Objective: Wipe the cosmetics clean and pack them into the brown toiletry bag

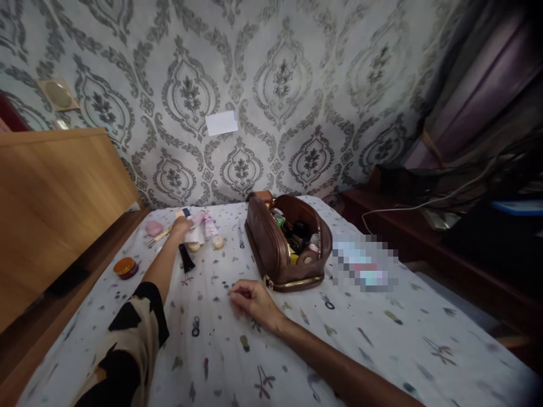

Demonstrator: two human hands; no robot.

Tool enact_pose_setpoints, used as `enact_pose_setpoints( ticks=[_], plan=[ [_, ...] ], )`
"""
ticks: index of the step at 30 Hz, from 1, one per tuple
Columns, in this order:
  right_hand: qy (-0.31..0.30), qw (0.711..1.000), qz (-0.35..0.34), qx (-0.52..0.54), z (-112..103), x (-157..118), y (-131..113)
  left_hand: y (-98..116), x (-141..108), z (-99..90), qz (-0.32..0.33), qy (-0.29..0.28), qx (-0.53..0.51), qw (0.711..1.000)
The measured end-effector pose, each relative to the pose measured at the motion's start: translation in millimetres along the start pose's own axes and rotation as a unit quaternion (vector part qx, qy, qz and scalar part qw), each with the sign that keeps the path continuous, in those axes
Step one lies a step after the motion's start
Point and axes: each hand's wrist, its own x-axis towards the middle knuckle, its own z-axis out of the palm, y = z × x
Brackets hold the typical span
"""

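Note:
My left hand [181,227] reaches in among small cosmetics at the far left; its fingers are small and partly hidden, with a pale and dark blue item [183,213] just beyond them. A pink and white tube [210,224], a black tube [186,259], a small cream-lidded jar [218,242] and a pink sponge [154,228] lie around it. My right hand [250,298] is over the cloth in front of the brown bag [271,249], fingers curled together; whether they hold anything is hidden. The bag stands unzipped, with several bottles and containers inside.
An orange-lidded jar [126,267] sits near the left edge of the patterned cloth [220,350]. A wooden panel [55,203] rises at the left. Right of the bag is a blurred-out item [362,263]. A dark red shelf [382,212] with cables stands at the right.

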Motion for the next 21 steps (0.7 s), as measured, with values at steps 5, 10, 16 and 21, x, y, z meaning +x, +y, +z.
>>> enact_pose_setpoints(
  ticks=[5, 10, 16, 21],
  plan=[
    [0.001, 0.995, 0.021, 0.095, 5.4, 1.8, -10.4, -1.4, -61.5, -39.6, 0.051, -0.004, 0.056, 0.997],
    [0.022, 0.939, 0.124, 0.320, 27.8, 6.9, -26.6, -1.2, -192.4, -35.9, 0.163, -0.010, 0.127, 0.978],
    [0.026, 0.867, 0.214, 0.450, 34.4, 12.3, -21.1, -14.5, -307.6, 10.2, 0.434, -0.023, 0.175, 0.884],
    [-0.044, 0.877, 0.190, 0.438, 26.6, -0.9, -20.3, -14.5, -304.8, 23.8, 0.577, 0.120, 0.073, 0.804]
  ],
)
